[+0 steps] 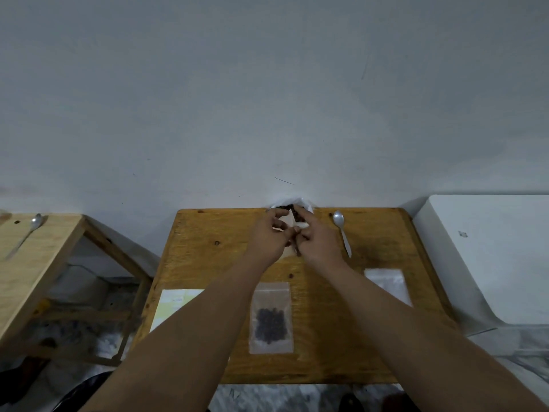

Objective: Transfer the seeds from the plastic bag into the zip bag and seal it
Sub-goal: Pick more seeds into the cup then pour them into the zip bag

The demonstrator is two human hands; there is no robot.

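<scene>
A clear plastic bag [292, 205] with dark seeds sits at the far edge of the wooden table [208, 248], against the wall. My left hand [270, 236] and my right hand [315, 236] meet just in front of it, fingers curled, pinching a small clear zip bag [292, 224] between them. The zip bag is mostly hidden by my fingers. Another zip bag [271, 318] holding dark seeds lies flat near the table's front, between my forearms.
A white plastic spoon [343, 233] lies right of my hands. An empty clear zip bag [386, 285] lies at the right, a pale paper sheet [175, 304] at the left. A second wooden table [35, 257] with a spoon [28, 233] stands left; a white box [490, 257] stands right.
</scene>
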